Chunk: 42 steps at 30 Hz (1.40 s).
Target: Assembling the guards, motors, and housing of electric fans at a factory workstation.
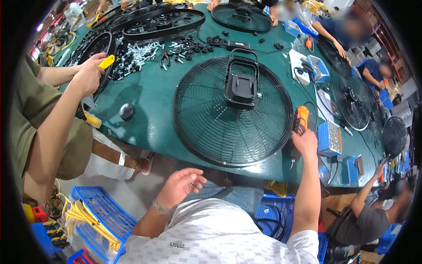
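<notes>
A large round black fan lies flat on the green table in front of me, its wire grille and its boxy housing with a loop handle facing up. At the fan's right rim, my right hand is wrapped round an orange and black electric screwdriver, whose bit points down toward the table's near edge. My left hand hovers in front of the table edge, fingers curled with the thumb against them. Whatever may be between those fingertips is too small to make out.
White screws, black knobs and pliers lie beyond the fan. A blue bin of small parts stands to the right. On the left, a co-worker's hand grips a yellow-handled tool. A blue crate holds yellow cords.
</notes>
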Tool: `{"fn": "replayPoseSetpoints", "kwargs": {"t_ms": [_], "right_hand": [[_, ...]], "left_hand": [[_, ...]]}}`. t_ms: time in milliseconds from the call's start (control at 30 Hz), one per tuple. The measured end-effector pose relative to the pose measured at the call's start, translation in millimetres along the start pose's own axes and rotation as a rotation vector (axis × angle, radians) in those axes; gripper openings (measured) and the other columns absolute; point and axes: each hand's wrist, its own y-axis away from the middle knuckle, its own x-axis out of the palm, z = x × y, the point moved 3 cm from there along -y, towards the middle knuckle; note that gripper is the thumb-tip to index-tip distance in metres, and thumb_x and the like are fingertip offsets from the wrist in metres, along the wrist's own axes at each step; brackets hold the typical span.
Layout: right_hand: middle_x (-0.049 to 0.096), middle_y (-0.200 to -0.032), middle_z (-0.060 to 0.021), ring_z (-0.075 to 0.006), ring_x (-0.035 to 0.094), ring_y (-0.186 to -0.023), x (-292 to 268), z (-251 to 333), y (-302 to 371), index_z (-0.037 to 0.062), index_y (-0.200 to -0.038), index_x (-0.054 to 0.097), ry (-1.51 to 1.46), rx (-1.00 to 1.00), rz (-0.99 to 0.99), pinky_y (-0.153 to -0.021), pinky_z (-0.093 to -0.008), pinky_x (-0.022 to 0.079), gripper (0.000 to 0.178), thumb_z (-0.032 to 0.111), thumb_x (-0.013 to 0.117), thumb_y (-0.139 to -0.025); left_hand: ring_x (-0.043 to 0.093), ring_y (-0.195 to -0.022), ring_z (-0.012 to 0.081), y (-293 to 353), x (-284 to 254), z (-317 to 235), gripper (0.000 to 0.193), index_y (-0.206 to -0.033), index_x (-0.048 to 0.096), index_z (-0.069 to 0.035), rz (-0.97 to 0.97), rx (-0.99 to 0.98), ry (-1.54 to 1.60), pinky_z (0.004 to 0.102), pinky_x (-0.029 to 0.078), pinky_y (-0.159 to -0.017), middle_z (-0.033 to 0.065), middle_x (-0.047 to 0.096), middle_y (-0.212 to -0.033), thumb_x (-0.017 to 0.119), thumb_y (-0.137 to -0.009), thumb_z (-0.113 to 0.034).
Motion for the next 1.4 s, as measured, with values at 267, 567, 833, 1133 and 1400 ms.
{"fn": "replayPoseSetpoints", "kwargs": {"t_ms": [267, 567, 833, 1133, 1400], "right_hand": [[0.064, -0.081, -0.0144, -0.0276, 0.066, -0.067, 7, -33, 5, -0.0088, -0.103, 0.061, -1.341, 0.296, 0.316, -0.071, -0.0391, 0.058, 0.036, 0.014, 0.065, -0.076], [0.063, -0.106, -0.0138, -0.0267, 0.066, -0.097, 10, -2, 139, -0.0012, -0.117, 0.052, -1.721, 0.29, 0.395, -0.081, -0.0418, 0.059, 0.043, 0.001, 0.066, -0.076], [0.06, -0.092, -0.0071, -0.0213, 0.065, -0.082, 14, 16, 129, 0.0008, -0.102, 0.054, -1.858, 0.243, 0.468, -0.077, -0.0371, 0.06, 0.028, 0.003, 0.069, -0.079], [0.06, -0.094, -0.0086, -0.0203, 0.062, -0.085, 1, -7, 64, -0.0013, -0.107, 0.056, -1.82, 0.135, 0.413, -0.078, -0.0448, 0.061, 0.028, 0.005, 0.064, -0.081], [0.057, -0.125, -0.0231, -0.0378, 0.06, -0.116, -13, -45, 105, -0.0052, -0.125, 0.048, -1.62, 0.254, 0.231, -0.079, -0.0473, 0.06, 0.047, 0.006, 0.059, -0.08]], "left_hand": [[0.046, -0.06, 0.0064, -64, -58, -133, 0.031, -0.103, 0.063, -0.003, -0.238, 0.394, 0.056, 0.0184, 0.035, -0.044, -0.0029, 0.05, -0.073, 0.055, -0.101, -0.033], [0.037, -0.052, 0.004, -241, -92, -228, 0.026, -0.097, 0.066, -0.005, -0.364, 0.232, -0.627, 0.0207, 0.028, -0.044, -0.007, 0.046, -0.067, 0.059, -0.098, -0.031], [0.037, -0.049, 0.0068, -241, -84, -222, 0.038, -0.063, 0.057, -0.007, -0.401, 0.397, -1.047, 0.0288, 0.027, -0.046, -0.0054, 0.046, -0.058, 0.06, -0.096, -0.025], [0.043, -0.057, 0.006, -140, -74, -163, 0.026, -0.076, 0.068, -0.001, -0.535, 0.399, -0.923, 0.0277, 0.034, -0.051, -0.0048, 0.052, -0.064, 0.063, -0.093, -0.021], [0.03, -0.048, 0.0007, -78, -84, -150, 0.032, -0.108, 0.069, 0.001, -0.432, 0.393, -0.543, 0.0197, 0.022, -0.041, -0.0101, 0.038, -0.061, 0.06, -0.098, -0.028]]}}
